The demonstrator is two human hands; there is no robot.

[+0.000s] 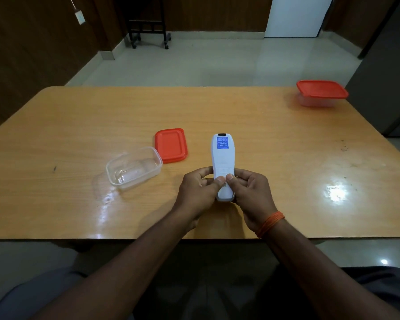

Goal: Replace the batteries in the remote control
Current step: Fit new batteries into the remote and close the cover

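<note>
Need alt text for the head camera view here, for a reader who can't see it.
Both hands, left hand and right hand, hold a white remote control back side up over a wooden table, thumbs pressed together on its lower back. To the left lie an open clear container and its red lid; a closed red-lidded container sits at the far right.
</note>
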